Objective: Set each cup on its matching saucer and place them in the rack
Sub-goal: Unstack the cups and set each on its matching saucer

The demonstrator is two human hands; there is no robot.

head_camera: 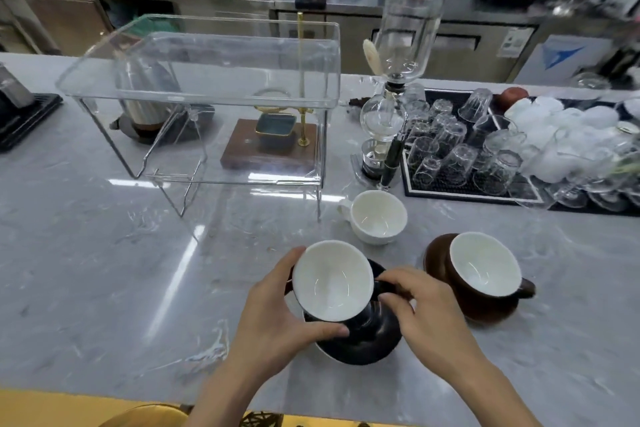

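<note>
Lower centre of frame, my left hand (277,308) and right hand (420,305) have fingers clamped on the black cup (334,282), tilted over its black saucer (360,345) on the table (104,270).

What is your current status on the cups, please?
Both hands, left and right, on black cup over black saucer. Brown set paired. Rack path clear.

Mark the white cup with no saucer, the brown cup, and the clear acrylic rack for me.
White ceramic cup (378,217): head view, on its inner bowl.
Brown ceramic cup (485,265): head view, on its white inside.
Clear acrylic rack (194,55): head view, on its top tray wall.
</note>
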